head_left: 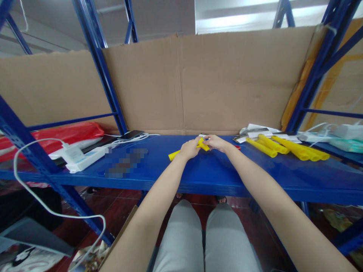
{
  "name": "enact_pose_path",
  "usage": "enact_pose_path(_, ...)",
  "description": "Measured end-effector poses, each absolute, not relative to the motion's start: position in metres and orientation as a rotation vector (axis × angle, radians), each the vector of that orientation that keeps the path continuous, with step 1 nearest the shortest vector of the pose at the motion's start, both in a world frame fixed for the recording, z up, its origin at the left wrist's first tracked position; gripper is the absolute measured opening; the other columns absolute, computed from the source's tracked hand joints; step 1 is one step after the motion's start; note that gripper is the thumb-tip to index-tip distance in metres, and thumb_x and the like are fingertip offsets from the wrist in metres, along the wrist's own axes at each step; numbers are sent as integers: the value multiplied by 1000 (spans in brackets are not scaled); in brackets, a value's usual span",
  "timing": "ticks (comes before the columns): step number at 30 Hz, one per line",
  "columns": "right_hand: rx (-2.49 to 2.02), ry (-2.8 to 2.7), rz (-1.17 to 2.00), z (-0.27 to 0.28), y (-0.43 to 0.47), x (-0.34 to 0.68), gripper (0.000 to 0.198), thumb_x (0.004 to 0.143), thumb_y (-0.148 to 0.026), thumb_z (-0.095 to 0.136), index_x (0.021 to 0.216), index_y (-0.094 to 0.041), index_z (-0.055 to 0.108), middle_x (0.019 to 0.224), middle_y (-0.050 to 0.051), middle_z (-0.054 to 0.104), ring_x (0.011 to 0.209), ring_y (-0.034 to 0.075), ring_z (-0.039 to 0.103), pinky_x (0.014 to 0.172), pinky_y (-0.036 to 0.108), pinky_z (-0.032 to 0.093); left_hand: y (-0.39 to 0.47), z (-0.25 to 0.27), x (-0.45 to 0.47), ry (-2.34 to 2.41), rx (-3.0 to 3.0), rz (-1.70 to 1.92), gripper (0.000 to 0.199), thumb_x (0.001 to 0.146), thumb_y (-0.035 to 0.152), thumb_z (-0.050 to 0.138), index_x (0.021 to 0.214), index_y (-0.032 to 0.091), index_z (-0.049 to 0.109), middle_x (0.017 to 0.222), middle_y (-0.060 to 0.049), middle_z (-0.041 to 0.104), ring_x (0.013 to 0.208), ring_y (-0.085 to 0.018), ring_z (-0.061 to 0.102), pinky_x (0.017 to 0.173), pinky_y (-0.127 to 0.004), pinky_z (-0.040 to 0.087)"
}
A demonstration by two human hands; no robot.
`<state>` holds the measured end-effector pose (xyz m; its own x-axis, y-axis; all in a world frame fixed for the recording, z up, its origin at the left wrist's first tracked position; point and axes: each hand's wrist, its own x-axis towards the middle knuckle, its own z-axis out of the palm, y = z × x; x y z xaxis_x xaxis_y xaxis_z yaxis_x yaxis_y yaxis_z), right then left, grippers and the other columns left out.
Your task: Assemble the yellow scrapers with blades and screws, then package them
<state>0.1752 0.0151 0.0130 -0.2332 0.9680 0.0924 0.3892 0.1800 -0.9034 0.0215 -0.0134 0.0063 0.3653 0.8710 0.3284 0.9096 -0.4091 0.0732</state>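
Note:
Both hands meet over the middle of the blue shelf (159,170). My left hand (190,149) is closed around a yellow tube (173,155), whose one end sticks out to the left of the wrist. Between the two hands shows a bent or folded yellow piece (203,144); whether it belongs to the same tube I cannot tell. With its fingers pinched together, my right hand (216,142) grips this piece from the right. A small white thing (202,135) lies just behind the fingers, partly hidden.
Several yellow tubes (295,148) lie at the right, before white papers (258,130). A small red item (237,147) is by my right wrist. At the left are a white power strip (87,158), cables and a dark phone-like object (132,134). Cardboard (227,83) walls the back.

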Motion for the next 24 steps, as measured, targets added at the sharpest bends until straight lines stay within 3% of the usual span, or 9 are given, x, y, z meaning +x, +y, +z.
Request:
enact_pose_path(6,-1387,-1603,1000,12,24,187,11,81,-8,60,90,-12,63,61,-1,60,49,7,50,44,17,37,-16,5,23,-1467,-2522,-358,60,89,25,51,144,29,29,122,-7,60,111,-24,59,88,-33,48)
enact_pose_path(13,-1404,-1512,1015,10,26,190,12,76,-4,61,71,-14,59,52,-4,51,47,7,46,46,17,38,-15,1,26,-1328,-2506,-184,60,92,22,45,147,37,25,110,-5,58,101,-21,62,84,-30,48)
enact_pose_path(24,-1386,-1506,1046,8,29,191,13,79,-4,53,74,-14,60,52,-3,54,46,8,47,45,18,38,-13,0,27,-1323,-2530,-179,56,93,16,39,143,41,33,113,-6,54,98,-20,63,82,-30,49)
